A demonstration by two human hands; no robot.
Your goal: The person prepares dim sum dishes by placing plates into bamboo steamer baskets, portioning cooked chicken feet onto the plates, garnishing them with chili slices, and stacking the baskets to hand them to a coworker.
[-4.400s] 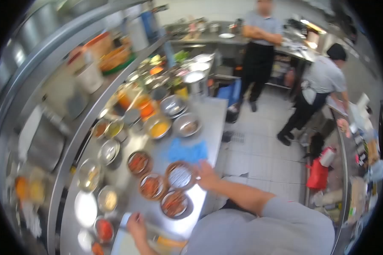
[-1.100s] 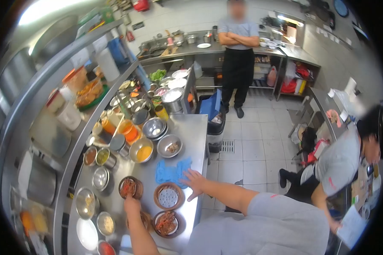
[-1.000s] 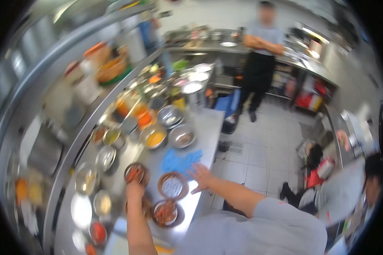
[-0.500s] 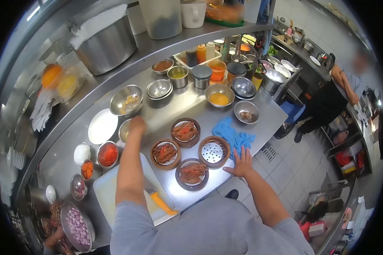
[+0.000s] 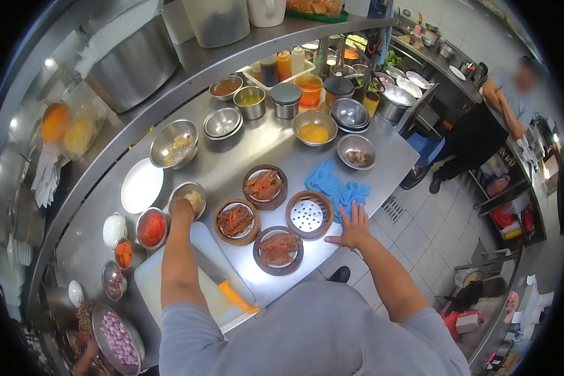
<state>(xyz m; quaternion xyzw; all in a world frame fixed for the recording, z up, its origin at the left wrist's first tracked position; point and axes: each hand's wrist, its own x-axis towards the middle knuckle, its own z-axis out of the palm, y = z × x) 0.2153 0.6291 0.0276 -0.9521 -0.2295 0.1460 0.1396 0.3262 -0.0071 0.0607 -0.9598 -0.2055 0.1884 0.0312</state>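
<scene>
My left hand point(image 5: 182, 211) is at the near side of a small steel bowl point(image 5: 195, 199) with a pale chopped ingredient in it; its fingers are hidden from me. Spread out at the counter's front edge, my right hand point(image 5: 353, 229) lies open beside a crumpled blue cloth point(image 5: 329, 187) and the steamer basket point(image 5: 308, 214) with a bare perforated metal base. Between my hands stand three more round baskets, the back one point(image 5: 264, 185), the left one point(image 5: 236, 221) and the front one point(image 5: 278, 250), holding reddish-brown food, with red shreds on top.
A yellow-handled knife point(image 5: 235, 294) rests on the cutting board point(image 5: 163, 276). Bowls of carrot shreds point(image 5: 151, 229) and shallots point(image 5: 116, 338) line the left. Steel bowls and sauce pots point(image 5: 286, 100) stand behind. An overhead shelf point(image 5: 232, 59) crosses above. Another person point(image 5: 482, 138) stands at right.
My left hand has drawn back toward me from the far side of the small bowl to its near side, uncovering the pale contents. The right hand stays on the counter. My view has shifted slightly.
</scene>
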